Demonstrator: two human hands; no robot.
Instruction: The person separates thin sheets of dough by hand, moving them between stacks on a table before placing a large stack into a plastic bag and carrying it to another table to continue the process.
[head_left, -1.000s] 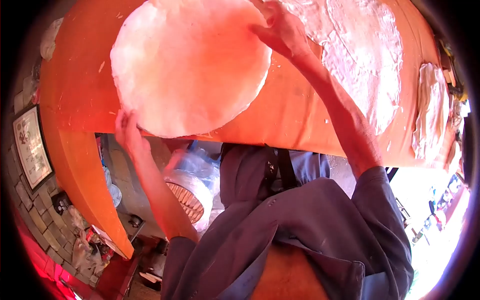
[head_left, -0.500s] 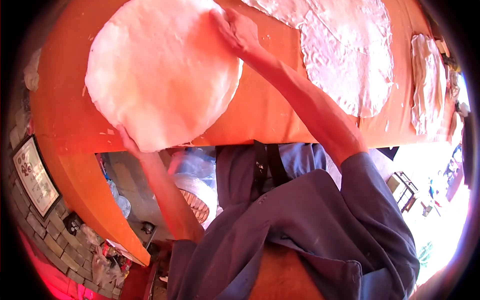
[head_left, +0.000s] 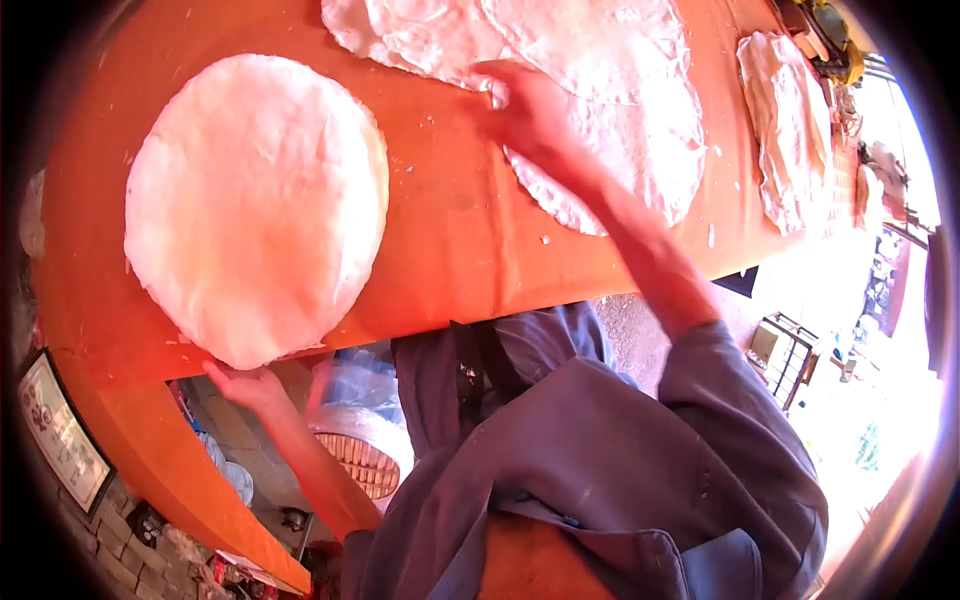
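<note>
A large, round, pale sheet of dough lies flat on the left part of the orange table. At its lower rim, by the table's front edge, is my left hand, its fingers stretched out to the left and apparently not gripping. My right hand hovers with fingers apart at the near left border of a second group of thin, wrinkled sheets. These sheets overlap each other, and part of them is hidden behind my right hand and forearm.
A narrow folded sheet lies further right on the table. Small white scraps dot the cloth. Below the front edge stands a woven basket with plastic around it. A framed picture leans at the left, and a metal rack stands at the right.
The view has shifted. My right hand has left the round sheet's upper rim and moved right towards the other sheets. My left hand now sits just below the round sheet's lower rim.
</note>
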